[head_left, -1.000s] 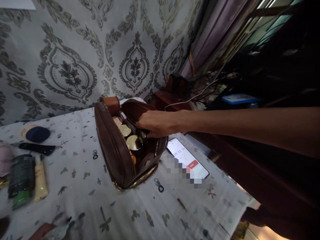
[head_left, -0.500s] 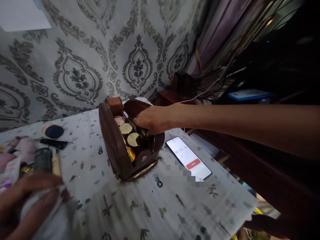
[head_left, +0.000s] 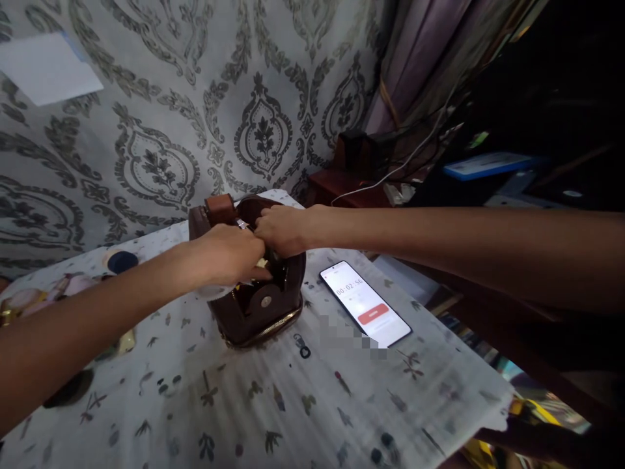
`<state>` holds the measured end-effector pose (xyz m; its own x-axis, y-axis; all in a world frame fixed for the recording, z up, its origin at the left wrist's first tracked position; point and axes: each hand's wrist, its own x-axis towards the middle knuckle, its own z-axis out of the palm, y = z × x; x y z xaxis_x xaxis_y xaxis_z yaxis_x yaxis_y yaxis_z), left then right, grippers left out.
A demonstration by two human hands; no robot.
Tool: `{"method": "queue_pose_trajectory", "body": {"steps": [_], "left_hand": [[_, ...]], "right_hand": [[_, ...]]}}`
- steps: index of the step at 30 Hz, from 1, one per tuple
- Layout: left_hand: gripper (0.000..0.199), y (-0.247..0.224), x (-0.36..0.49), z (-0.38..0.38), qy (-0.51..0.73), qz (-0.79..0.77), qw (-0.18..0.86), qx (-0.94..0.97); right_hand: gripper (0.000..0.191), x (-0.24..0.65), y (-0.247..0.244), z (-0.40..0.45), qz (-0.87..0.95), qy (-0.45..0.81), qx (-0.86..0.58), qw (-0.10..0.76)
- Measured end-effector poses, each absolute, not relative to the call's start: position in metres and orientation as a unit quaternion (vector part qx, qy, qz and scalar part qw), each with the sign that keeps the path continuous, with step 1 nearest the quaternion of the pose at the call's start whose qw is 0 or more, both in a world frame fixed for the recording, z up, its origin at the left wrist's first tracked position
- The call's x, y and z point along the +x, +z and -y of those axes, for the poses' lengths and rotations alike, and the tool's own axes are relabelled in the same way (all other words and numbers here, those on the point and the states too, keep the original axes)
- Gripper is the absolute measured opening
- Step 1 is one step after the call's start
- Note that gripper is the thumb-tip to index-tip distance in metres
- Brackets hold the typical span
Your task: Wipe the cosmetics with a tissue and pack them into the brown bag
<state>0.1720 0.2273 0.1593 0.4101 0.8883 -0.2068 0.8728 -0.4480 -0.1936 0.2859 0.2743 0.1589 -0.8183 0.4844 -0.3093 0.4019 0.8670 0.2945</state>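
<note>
The brown zippered bag [head_left: 263, 329] stands unzipped on the patterned cloth, its orange-brown tab [head_left: 219, 207] at the back. My left hand [head_left: 234, 254] reaches over the bag's left side with curled fingers over its contents. A bit of white cloth [head_left: 215, 291] shows beneath that hand; most of it is hidden. From the right, my right hand [head_left: 283, 231] dips in over the far side, its fingers bent down inside the bag. What those fingers hold is hidden. Both hands are close together, covering most of what lies in the bag.
Right of the bag lies a phone [head_left: 366, 305] showing a running timer. Cosmetics [head_left: 29, 299] and a dark-blue-topped round item [head_left: 122, 262] are at the left, partly behind my left arm. The patterned wall covering [head_left: 156, 163] rises behind; a white cable [head_left: 390, 172] runs at the back right.
My left hand has moved from the lower left, where it held a white cloth, up and right into the bag. My right hand stays in the bag, shifted slightly.
</note>
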Motion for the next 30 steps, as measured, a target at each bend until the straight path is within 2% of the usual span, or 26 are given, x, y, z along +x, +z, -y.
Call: {"method": "queue_pose_trajectory", "body": {"steps": [3, 7, 12, 19, 27, 30], "left_hand": [[0.042, 0.152, 0.181, -0.223, 0.265, 0.523, 0.04, -0.809], [0.047, 0.142, 0.195, -0.227, 0.308, 0.542, 0.047, -0.78], [0.042, 0.132, 0.197, -0.234, 0.289, 0.572, 0.042, -0.767], [0.049, 0.128, 0.193, -0.235, 0.249, 0.623, 0.022, -0.741], [0.04, 0.125, 0.188, -0.235, 0.206, 0.601, 0.021, -0.772], [0.046, 0.129, 0.188, -0.233, 0.201, 0.606, 0.005, -0.769]], "right_hand": [[0.026, 0.286, 0.16, -0.273, -0.949, 0.099, 0.229, 0.194], [0.026, 0.286, 0.161, -0.271, -0.95, 0.088, 0.233, 0.188], [0.025, 0.288, 0.16, -0.274, -0.952, 0.073, 0.239, 0.175], [0.024, 0.293, 0.161, -0.275, -0.957, 0.062, 0.235, 0.16], [0.031, 0.293, 0.147, -0.282, -0.968, 0.07, 0.202, 0.13], [0.034, 0.293, 0.145, -0.283, -0.969, 0.061, 0.204, 0.123]]}}
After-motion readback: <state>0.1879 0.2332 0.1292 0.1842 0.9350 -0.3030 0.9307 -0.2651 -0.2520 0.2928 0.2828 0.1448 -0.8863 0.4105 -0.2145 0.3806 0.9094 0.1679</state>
